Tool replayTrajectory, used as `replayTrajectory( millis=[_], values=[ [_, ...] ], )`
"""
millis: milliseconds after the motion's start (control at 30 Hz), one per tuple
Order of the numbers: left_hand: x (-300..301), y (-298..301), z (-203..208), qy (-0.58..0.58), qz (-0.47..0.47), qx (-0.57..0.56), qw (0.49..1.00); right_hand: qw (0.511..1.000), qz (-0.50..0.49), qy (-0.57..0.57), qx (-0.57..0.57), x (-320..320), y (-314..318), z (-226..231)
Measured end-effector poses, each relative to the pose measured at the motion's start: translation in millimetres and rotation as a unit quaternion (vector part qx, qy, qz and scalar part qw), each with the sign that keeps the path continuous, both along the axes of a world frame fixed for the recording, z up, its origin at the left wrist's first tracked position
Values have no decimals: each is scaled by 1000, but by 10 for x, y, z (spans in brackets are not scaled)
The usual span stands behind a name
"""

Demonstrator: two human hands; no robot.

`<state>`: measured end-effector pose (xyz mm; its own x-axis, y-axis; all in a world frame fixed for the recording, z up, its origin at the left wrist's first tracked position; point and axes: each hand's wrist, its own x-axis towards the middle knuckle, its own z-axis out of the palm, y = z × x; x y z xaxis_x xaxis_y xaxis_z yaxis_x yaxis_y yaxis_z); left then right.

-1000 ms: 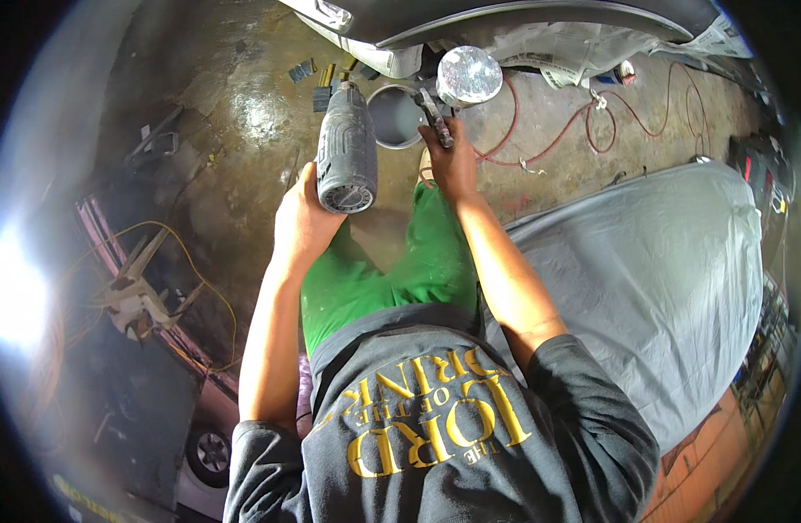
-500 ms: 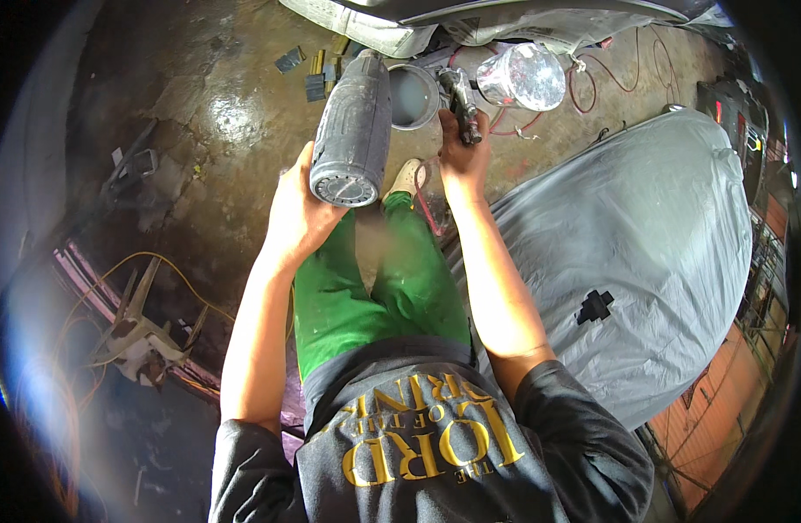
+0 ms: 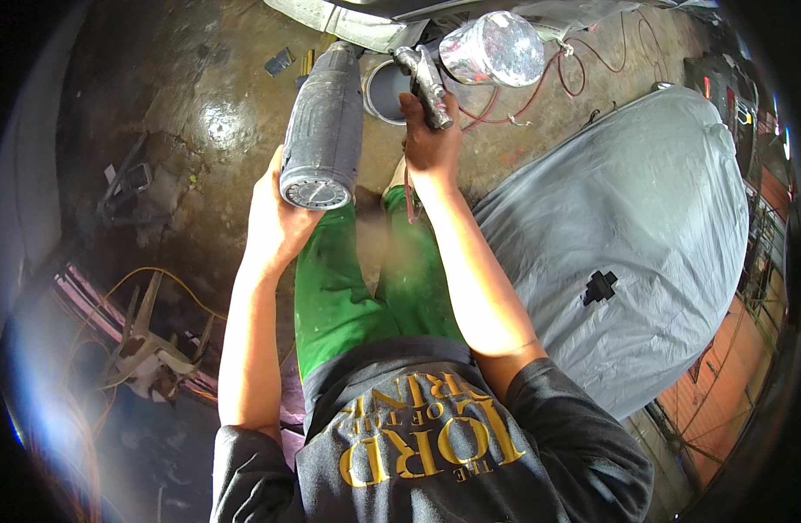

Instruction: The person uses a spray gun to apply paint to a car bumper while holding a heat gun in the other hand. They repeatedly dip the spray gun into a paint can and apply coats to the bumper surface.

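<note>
My left hand [image 3: 283, 213] is wrapped round the underside of a dusty grey heat gun [image 3: 324, 131], which has a tapered nozzle pointing away from me and a round vented end towards me. Its grip is hidden under the body. In my right hand [image 3: 434, 152] is a metal spray gun [image 3: 428, 87], with a shiny silver cup [image 3: 505, 54] to its right. Red hose hangs by the right wrist. Behind the two tools stands an open round bucket [image 3: 369, 98] on the floor, partly covered by the spray gun.
A grey cover [image 3: 644, 227] with a black patch drapes a large shape at the right. Covered car bodywork [image 3: 366, 24] lies across the far edge. Red hose [image 3: 583, 78] coils on the floor at the far right. An upturned chair [image 3: 152, 357] lies at the left.
Both hands have shifted left with their tools. The spray gun and its cup have also moved farther from me, and the gun now overlaps the bucket's right side.
</note>
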<state>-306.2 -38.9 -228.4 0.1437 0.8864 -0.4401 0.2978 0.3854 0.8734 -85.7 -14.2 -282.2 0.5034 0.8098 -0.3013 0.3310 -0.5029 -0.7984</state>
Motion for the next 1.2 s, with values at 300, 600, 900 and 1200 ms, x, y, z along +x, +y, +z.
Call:
replayTrajectory(
  millis=[300,600,900,1200],
  values=[
    [20,156,278,-58,-12,-5,998,992,-46,-30,111,211,-169,88],
    [-52,242,505,-38,-36,5,999,995,-43,71,55,-34,-63,676],
    [17,354,633,-64,-70,-19,995,990,-103,39,88,340,-76,942],
    [-13,322,829,-77,-50,31,995,985,-104,18,138,371,-20,1032]
  ],
)
